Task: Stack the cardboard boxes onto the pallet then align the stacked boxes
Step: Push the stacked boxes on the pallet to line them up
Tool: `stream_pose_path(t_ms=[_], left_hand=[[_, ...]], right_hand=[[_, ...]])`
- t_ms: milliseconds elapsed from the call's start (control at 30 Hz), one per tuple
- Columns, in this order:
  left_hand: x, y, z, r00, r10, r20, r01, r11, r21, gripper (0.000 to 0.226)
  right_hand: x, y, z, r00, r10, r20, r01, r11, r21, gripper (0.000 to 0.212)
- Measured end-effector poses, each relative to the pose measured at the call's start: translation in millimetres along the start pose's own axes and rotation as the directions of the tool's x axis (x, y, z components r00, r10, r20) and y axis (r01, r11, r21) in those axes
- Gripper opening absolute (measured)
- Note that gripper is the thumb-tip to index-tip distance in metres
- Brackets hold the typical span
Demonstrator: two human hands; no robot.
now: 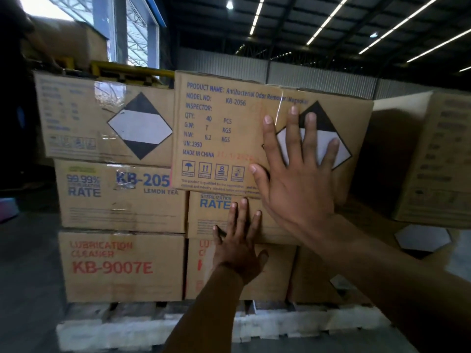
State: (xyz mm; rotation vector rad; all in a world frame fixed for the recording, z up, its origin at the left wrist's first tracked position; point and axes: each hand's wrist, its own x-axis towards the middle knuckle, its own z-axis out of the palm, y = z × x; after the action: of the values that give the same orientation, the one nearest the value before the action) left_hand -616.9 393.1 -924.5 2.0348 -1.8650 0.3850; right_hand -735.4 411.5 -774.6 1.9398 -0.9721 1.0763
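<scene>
Pressing top box (224, 133), long axis left-right, label (204, 118) facing viewer, right hand (298, 189) fingers (293, 138) apart, left hand (238, 253) flat on lower box (204, 220)

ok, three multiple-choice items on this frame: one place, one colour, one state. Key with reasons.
1. The right hand lies on: A the top right box; B a shelf; C the floor.
2. The KB-9007E print is: A blue; B green; C red.
3. The left hand is: A clenched; B flat on the middle right box; C gripping tape.
Key: A, its fingers spread over that box's diamond label; C, the letters read red on brown cardboard; B, its straight fingers press the box face.
</scene>
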Motion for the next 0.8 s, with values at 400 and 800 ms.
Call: stream_pose_path(t_ms=[400,800], left_hand=[[20.3,-3.1,17.3,0.999,-0.040,-0.006,0.040,0.998,0.044,0.090],[22.0,-10.7,38.5,0.977,-0.007,-0.214,0.005,1.000,-0.011,0.096]], right_hand=[[23.1,10.4,59.6,1.000,-0.005,-0.003,0.005,1.000,-0.014,0.070],[51.1,4.0,120.0,0.997,0.031,0.069,-0.029,0.999,-0.020,0.068]])
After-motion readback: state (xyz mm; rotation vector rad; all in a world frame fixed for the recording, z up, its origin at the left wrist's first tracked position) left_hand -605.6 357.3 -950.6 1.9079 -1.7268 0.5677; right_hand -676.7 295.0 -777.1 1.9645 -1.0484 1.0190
